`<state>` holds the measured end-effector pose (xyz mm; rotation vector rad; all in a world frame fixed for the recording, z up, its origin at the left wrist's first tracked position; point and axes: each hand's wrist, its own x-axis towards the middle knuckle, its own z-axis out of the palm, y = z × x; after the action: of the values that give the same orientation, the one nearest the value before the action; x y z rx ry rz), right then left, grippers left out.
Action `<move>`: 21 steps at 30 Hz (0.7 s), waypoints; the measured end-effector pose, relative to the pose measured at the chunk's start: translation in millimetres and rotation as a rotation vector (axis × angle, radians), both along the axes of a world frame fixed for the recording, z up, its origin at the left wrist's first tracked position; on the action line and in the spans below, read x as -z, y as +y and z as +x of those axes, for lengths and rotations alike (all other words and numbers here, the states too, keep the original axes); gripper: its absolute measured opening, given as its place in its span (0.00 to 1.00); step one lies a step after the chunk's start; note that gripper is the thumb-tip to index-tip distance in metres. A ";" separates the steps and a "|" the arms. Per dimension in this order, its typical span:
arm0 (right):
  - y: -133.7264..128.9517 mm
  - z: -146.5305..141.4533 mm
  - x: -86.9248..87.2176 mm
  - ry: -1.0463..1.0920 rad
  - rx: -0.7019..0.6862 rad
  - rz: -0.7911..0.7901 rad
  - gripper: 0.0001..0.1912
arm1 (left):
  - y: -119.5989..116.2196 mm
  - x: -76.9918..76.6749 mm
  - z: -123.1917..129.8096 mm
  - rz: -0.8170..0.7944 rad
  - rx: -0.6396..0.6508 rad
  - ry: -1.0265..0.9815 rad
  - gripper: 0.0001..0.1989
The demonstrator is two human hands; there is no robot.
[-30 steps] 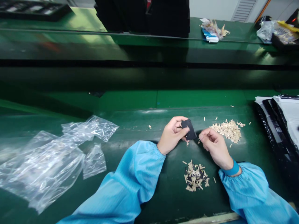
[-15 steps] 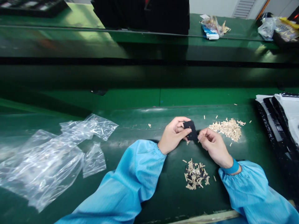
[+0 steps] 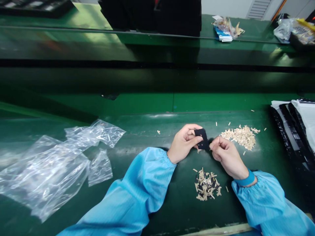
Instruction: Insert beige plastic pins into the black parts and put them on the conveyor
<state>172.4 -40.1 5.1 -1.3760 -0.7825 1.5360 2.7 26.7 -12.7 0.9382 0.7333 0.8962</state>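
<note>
A small flat black piece (image 3: 202, 140) with tiny holes is pinched between the thumb and fingers of my left hand (image 3: 183, 142). My right hand (image 3: 227, 154) is closed in a pinch at the right edge of the black piece; whatever its fingertips hold is too small to make out. Below both hands lies a pile of pale and dark strips (image 3: 208, 185) on the green surface (image 3: 137, 137). Beyond my right hand, a larger heap of small beige pieces (image 3: 242, 137) is spread out.
Clear plastic bags (image 3: 56, 167) cover the left side. Black and white packaging (image 3: 292, 131) is stacked at the right. On the raised shelf (image 3: 88, 19) behind stand black boxes (image 3: 152, 16), a bundle of bags (image 3: 226, 29) and a dark tray (image 3: 302, 39).
The whole view has shifted slightly. Both hands keep nearly the same pose at the black piece, with my right hand slightly lower.
</note>
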 end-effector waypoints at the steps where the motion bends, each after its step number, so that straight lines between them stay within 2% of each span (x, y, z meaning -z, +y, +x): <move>1: -0.2 -0.2 -0.3 0.011 -0.003 -0.005 0.14 | -1.2 -0.1 0.5 -0.004 0.013 -0.009 0.23; 10: 2.6 1.9 -1.0 0.124 0.028 0.052 0.16 | -5.0 -1.8 2.5 -0.029 0.033 -0.010 0.25; 16: -1.0 2.7 1.2 0.190 -0.102 0.121 0.16 | -4.6 -3.6 2.2 -0.041 0.010 0.021 0.25; 21: -3.7 1.6 5.2 0.168 -0.133 0.130 0.18 | -6.5 -2.9 2.7 -0.040 0.020 0.027 0.24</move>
<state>174.0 -43.8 -0.1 -1.1036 -0.8666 1.6490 5.5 20.2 -9.8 0.9223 0.7612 0.8500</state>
